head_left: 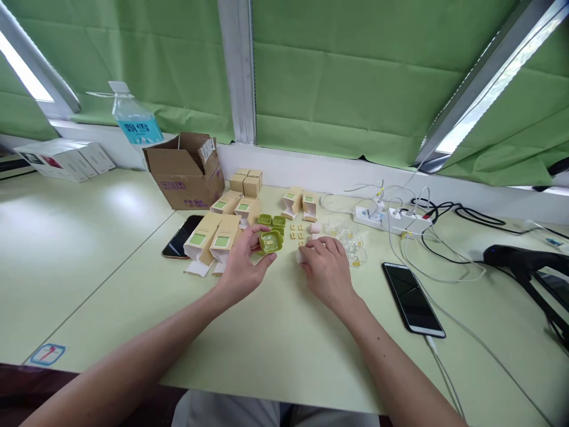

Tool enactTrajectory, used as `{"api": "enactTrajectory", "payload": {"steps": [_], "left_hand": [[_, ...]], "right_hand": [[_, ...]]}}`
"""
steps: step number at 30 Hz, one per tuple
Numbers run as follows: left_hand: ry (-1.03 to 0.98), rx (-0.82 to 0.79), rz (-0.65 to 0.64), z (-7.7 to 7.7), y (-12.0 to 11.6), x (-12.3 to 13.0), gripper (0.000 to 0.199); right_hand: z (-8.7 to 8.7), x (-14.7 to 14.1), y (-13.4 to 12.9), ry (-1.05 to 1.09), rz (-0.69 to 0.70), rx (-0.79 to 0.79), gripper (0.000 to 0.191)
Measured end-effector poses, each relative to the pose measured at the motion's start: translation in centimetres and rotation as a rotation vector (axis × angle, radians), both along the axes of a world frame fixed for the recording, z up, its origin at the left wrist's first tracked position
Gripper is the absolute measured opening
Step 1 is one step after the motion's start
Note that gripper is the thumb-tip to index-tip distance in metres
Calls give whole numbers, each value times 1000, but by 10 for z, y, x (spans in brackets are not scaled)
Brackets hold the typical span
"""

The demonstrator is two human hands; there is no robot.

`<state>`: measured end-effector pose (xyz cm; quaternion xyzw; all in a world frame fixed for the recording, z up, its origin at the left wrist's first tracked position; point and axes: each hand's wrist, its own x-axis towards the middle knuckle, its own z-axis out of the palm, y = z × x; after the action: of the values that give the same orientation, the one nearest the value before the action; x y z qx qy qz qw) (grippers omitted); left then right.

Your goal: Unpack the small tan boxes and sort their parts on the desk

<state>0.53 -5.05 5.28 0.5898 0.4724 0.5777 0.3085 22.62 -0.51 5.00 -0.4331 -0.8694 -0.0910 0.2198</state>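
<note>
My left hand point(246, 259) is closed around a small green square cup point(271, 241), its open side tilted toward me. Several like green cups point(278, 221) sit just behind it. To the right, my right hand point(328, 267) has its fingers curled down at the table against a small whitish piece point(301, 256), mostly hidden by the fingertips. Between the hands lie several tiny yellow pieces point(296, 235). A pale pink block point(315, 228) is behind my right fingers. Clear plastic cups point(354, 240) are bunched beside that hand.
Opened small cartons point(202, 240) stand left of my left hand, next to a dark phone point(182, 237). Behind are a cardboard box point(184, 172) and a water bottle point(136, 115). A power strip point(391, 219), cables and a charging phone point(413, 299) occupy the right.
</note>
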Motion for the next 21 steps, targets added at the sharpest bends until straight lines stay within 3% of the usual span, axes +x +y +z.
{"api": "enactTrajectory", "payload": {"steps": [14, 21], "left_hand": [[55, -12, -40, -4, -3, 1, 47], [46, -18, -74, -6, -3, 2, 47]], "right_hand": [[-4, 3, -7, -26, 37, 67, 17], [-3, 8, -13, 8, 30, 13, 33]]}}
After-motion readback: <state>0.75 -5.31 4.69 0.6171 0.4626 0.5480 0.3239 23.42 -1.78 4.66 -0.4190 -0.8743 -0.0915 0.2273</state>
